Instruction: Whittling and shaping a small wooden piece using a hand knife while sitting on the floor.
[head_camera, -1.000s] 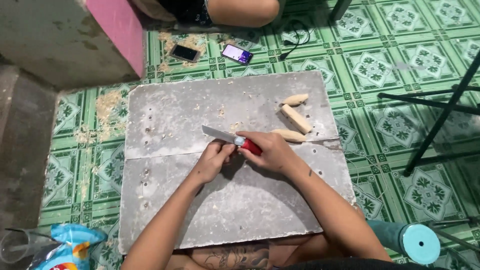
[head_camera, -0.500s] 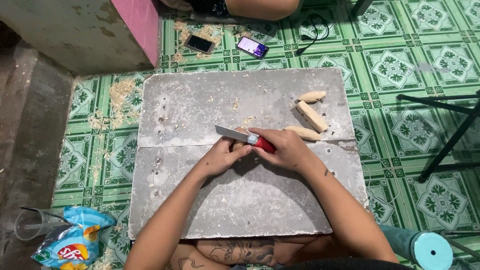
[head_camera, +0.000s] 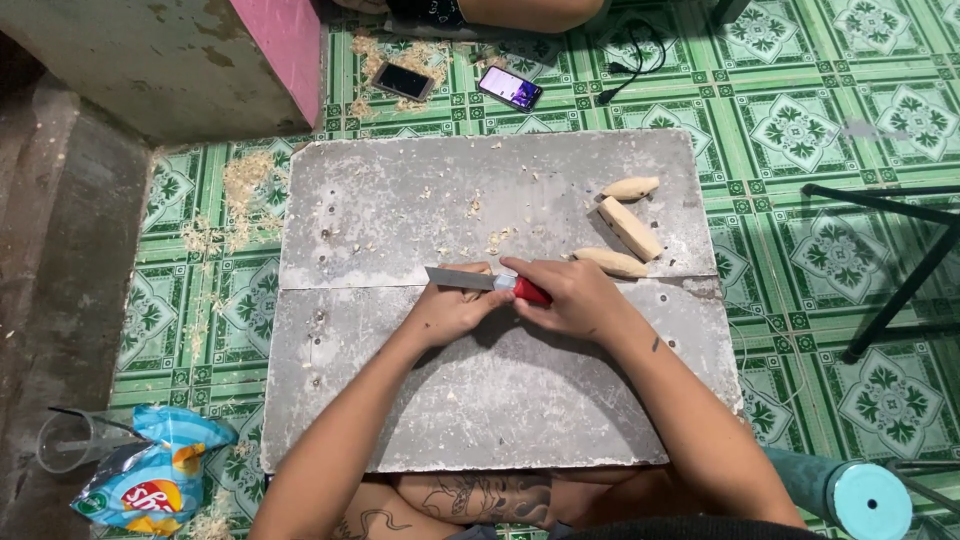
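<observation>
The knife, with a bare steel blade and a red handle, lies almost level across the middle of the grey board, right over the seam where its two slabs meet, with the blade pointing to the person's left. The right hand is closed around the red handle. The left hand is curled tight just under the blade, and a sliver of pale wood seems to show at its fingertips, though what it grips is mostly hidden.

The main risk appears to be the blade slipping. The left fingers sit touching or nearly touching the steel, so if the edge jumps off the small piece or the grip on the handle turns, it would likely run into them. The piece looks too small to hold firmly, which makes such a slip more likely.

Three carved wooden pieces rest near the board's right edge, close to the right forearm, and a wide elbow movement could probably knock them onto the green tiled floor. Wood shavings are scattered on the board and floor. Two phones lie well beyond the far edge, and a snack bag sits at the near left.
</observation>
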